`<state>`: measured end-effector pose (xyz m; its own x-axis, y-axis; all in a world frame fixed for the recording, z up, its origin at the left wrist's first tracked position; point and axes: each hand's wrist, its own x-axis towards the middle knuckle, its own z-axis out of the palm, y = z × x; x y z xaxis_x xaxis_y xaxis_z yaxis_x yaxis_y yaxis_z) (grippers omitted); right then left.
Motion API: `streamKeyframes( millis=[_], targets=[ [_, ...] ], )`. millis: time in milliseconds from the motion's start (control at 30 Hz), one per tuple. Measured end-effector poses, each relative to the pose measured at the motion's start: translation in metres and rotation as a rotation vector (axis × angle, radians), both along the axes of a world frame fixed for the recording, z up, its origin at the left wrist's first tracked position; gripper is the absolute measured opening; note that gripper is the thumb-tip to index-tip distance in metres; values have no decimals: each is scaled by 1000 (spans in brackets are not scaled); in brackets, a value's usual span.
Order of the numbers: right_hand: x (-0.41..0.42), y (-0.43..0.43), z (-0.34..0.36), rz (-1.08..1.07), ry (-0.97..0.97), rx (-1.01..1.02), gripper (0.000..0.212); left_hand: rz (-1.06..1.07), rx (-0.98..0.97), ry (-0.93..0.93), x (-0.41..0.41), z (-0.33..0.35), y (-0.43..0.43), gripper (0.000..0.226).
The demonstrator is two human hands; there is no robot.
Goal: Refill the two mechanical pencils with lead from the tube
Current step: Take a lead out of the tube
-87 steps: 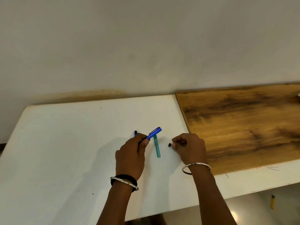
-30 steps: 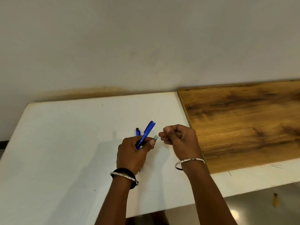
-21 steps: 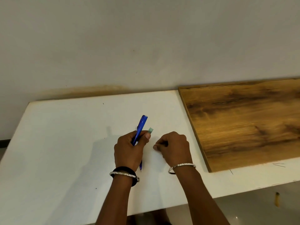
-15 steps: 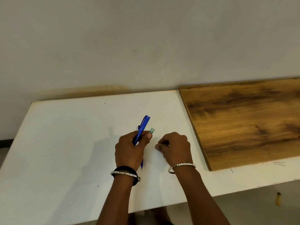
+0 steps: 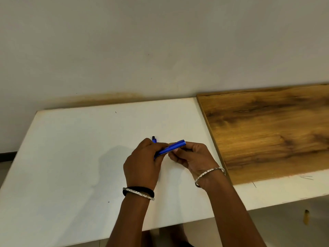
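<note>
2 bare hands meet over the white tabletop [image 5: 71, 157], just past its centre.

Left hand [image 5: 142, 166], at 9 o'clock of the pair: fingers curled closed around the lower part of a blue mechanical pencil [image 5: 171, 148], thumb on top. Black band and silver bangle [image 5: 138, 193] on this wrist. At 12 o'clock of the knuckles, the dark-blue end of a second pencil [image 5: 154, 139] pokes out from behind the hand; the rest of it is hidden, so I cannot tell if it is gripped or lying on the table.

Held pencil runs from the left fist up toward 2 o'clock, its blunt far end just touching the other hand's knuckles. Tilted, clear of the tabletop.

Right hand [image 5: 191, 158], at 3 o'clock of the left: fingers folded in tight, fingertips [image 5: 175, 154] pinched together just below the pencil barrel. Something small may sit in the pinch; too hidden to tell. Silver bangle [image 5: 210, 173] on this wrist. Lead tube not made out anywhere; possibly inside one of the fists.

Further right, at 3 o'clock of the hands, a brown wood-grain board [image 5: 267, 131] lies on the tabletop against the wall [image 5: 160, 41], well apart from the pencils. Near its front edge, at 5 o'clock of the right hand, 2 or 3 thin dark slivers [image 5: 306, 177] lie on the white surface.
</note>
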<state>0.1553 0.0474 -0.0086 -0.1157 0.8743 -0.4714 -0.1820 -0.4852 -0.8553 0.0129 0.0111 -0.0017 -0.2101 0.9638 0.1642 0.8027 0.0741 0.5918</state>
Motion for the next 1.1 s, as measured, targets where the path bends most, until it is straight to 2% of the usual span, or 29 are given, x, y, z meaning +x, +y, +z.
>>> streamKeyframes(
  millis=[133,233,433,700,867,967,1100],
  targets=[
    [1,1,4,-47,234,-123,13,15,86,-77,4,1,6,21],
    [2,4,5,-50,296,-136,14,69,110,-154,0,-2,9,14],
    [6,8,6,-22,243,-52,19,145,35,-260,-9,-11,13,34],
    [8,7,10,-33,157,21,25,141,-46,-396,-11,-13,14,50],
    [5,9,14,-47,119,93,18,103,-69,-564,-11,-11,15,34],
    [4,10,16,-60,94,145,22,87,-106,-660,-11,-10,15,23],
    [3,11,16,-82,60,178,23,73,-132,-775,-10,-6,15,19]
  ],
)
